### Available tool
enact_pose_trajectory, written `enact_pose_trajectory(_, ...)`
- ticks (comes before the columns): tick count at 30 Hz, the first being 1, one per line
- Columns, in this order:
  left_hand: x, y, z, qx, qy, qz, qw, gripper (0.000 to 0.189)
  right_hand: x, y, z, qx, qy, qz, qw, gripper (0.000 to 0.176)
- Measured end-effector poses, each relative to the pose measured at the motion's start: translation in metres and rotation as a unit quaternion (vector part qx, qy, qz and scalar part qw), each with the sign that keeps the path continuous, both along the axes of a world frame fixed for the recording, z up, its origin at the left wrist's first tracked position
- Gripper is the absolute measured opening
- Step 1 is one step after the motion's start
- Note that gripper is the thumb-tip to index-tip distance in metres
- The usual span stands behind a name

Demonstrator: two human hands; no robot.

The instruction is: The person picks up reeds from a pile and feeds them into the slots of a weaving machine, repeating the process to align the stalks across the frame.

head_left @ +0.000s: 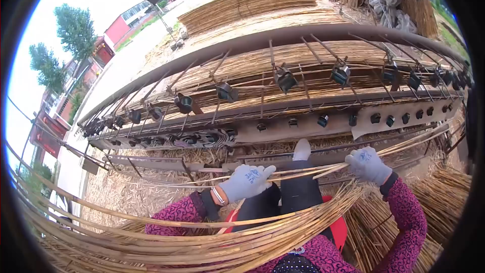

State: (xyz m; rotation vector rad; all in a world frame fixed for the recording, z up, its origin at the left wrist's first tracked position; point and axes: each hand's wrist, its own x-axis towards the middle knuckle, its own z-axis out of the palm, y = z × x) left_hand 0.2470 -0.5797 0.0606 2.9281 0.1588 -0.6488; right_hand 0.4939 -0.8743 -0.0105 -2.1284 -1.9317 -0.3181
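Note:
My left hand [247, 183], in a pale grey work glove, is closed around a few thin reed stalks [308, 171] in front of my knees. Farther right, my right hand [368, 165], gloved the same way, grips the stalks too, and their ends run on past it toward the right. A thick sheaf of long reeds [217, 242] lies across my lap, over my left forearm. Beyond my hands stands a long metal frame [303, 102] with a row of dark clamp-like pieces [285, 78] hanging along it.
Several more reed bundles [374, 222] lie on the ground at my right. A stack of reed matting [252, 2] stands behind the frame. Loose straw [116, 192] covers the ground under a low metal rail [146, 162]. Upright reed bundles [419, 10] stand at the far right.

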Motion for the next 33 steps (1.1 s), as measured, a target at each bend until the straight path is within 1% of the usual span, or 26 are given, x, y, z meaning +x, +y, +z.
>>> enact_pose_trajectory(1, -0.007, 0.004, -0.009, 0.0, -0.004, 0.015, 1.0, 0.05, 0.005, -0.009, 0.005, -0.002, -0.047, -0.025, 0.999, 0.017)
enact_pose_trajectory(3, -0.019, 0.019, -0.044, -0.157, -0.082, -0.006, 0.984, 0.047, 0.016, -0.022, 0.009, -0.033, -0.083, -0.085, 0.992, 0.013)
enact_pose_trajectory(4, -0.019, 0.024, -0.053, -0.171, -0.077, -0.028, 0.982, 0.045, 0.025, -0.029, 0.002, -0.045, -0.089, -0.104, 0.99, 0.013)
enact_pose_trajectory(5, -0.02, 0.028, -0.075, -0.222, -0.129, -0.039, 0.966, 0.04, 0.032, -0.032, -0.002, -0.054, -0.098, -0.128, 0.985, 0.013)
enact_pose_trajectory(7, -0.01, 0.023, -0.064, -0.284, -0.059, 0.014, 0.957, 0.039, 0.036, -0.027, -0.006, -0.039, -0.11, -0.134, 0.984, 0.014)
enact_pose_trajectory(8, -0.004, 0.018, -0.057, -0.348, -0.01, 0.071, 0.935, 0.034, 0.035, -0.031, -0.006, -0.029, -0.112, -0.144, 0.983, 0.016)
enact_pose_trajectory(9, 0.001, 0.02, -0.064, -0.35, -0.009, 0.058, 0.935, 0.034, 0.025, -0.026, 0.01, -0.032, -0.115, -0.156, 0.98, 0.016)
enact_pose_trajectory(11, 0.006, 0.024, -0.083, -0.28, -0.157, -0.004, 0.947, 0.031, -0.004, 0.0, 0.044, 0.115, -0.124, -0.16, 0.972, 0.017)
enact_pose_trajectory(13, 0.021, 0.023, -0.085, -0.246, -0.231, -0.002, 0.941, 0.027, -0.038, 0.018, 0.046, 0.162, -0.021, -0.16, 0.974, 0.014)
enact_pose_trajectory(14, 0.029, 0.02, -0.077, -0.25, -0.219, 0.006, 0.943, 0.026, -0.053, 0.02, 0.029, 0.138, 0.056, -0.144, 0.978, 0.014)
enact_pose_trajectory(15, 0.039, 0.02, -0.077, -0.225, -0.212, -0.018, 0.951, 0.025, -0.059, 0.022, -0.003, 0.111, 0.173, -0.143, 0.968, 0.017)
enact_pose_trajectory(16, 0.046, 0.015, -0.076, -0.215, -0.243, -0.025, 0.945, 0.024, -0.068, 0.03, -0.015, 0.037, 0.345, -0.198, 0.917, 0.031)
enact_pose_trajectory(17, 0.053, 0.006, -0.064, -0.24, -0.246, -0.001, 0.939, 0.022, -0.068, 0.04, -0.025, 0.037, 0.608, -0.235, 0.757, 0.043)
enact_pose_trajectory(18, 0.061, 0.002, -0.073, -0.212, -0.266, -0.015, 0.94, 0.019, -0.067, 0.046, -0.025, 0.116, 0.748, -0.232, 0.611, 0.044)
enact_pose_trajectory(19, 0.067, -0.001, -0.08, -0.182, -0.258, -0.036, 0.948, 0.017, -0.065, 0.05, -0.029, 0.217, 0.803, -0.19, 0.521, 0.041)
enact_pose_trajectory(20, 0.073, -0.004, -0.091, -0.145, -0.265, -0.071, 0.951, 0.021, -0.059, 0.055, -0.034, 0.294, 0.823, -0.196, 0.445, 0.038)
enact_pose_trajectory(21, 0.08, -0.013, -0.096, -0.158, -0.251, -0.11, 0.949, 0.021, -0.05, 0.057, -0.039, 0.366, 0.833, -0.19, 0.369, 0.035)
enact_pose_trajectory(23, 0.083, -0.016, -0.097, -0.176, -0.328, -0.122, 0.92, 0.03, -0.036, 0.05, -0.051, 0.411, 0.81, -0.193, 0.371, 0.027)
enact_pose_trajectory(24, 0.084, -0.01, -0.099, -0.192, -0.271, -0.114, 0.936, 0.037, -0.026, 0.042, -0.057, 0.435, 0.794, -0.205, 0.372, 0.024)
enact_pose_trajectory(25, 0.084, 0.003, -0.111, -0.278, -0.175, -0.047, 0.943, 0.036, -0.009, 0.029, -0.068, 0.453, 0.787, -0.197, 0.368, 0.025)
enact_pose_trajectory(27, 0.07, 0.017, -0.104, -0.315, -0.119, -0.043, 0.94, 0.035, 0.011, -0.007, -0.06, 0.481, 0.767, -0.206, 0.371, 0.025)
enact_pose_trajectory(28, 0.065, 0.032, -0.125, -0.359, -0.115, -0.036, 0.926, 0.034, 0.022, -0.022, -0.058, 0.49, 0.759, -0.215, 0.371, 0.026)
enact_pose_trajectory(29, 0.066, 0.035, -0.132, -0.402, -0.11, -0.026, 0.909, 0.033, 0.037, -0.037, -0.062, 0.498, 0.751, -0.224, 0.371, 0.026)
enact_pose_trajectory(30, 0.063, 0.037, -0.138, -0.388, -0.123, -0.018, 0.913, 0.03, 0.051, -0.049, -0.066, 0.512, 0.744, -0.228, 0.364, 0.025)
enact_pose_trajectory(31, 0.065, 0.021, -0.12, -0.388, -0.122, -0.022, 0.913, 0.03, 0.057, -0.058, -0.058, 0.534, 0.729, -0.255, 0.343, 0.024)
enact_pose_trajectory(33, 0.078, -0.007, -0.088, -0.368, -0.057, 0.065, 0.926, 0.026, 0.072, -0.06, -0.052, 0.586, 0.67, -0.307, 0.337, 0.024)
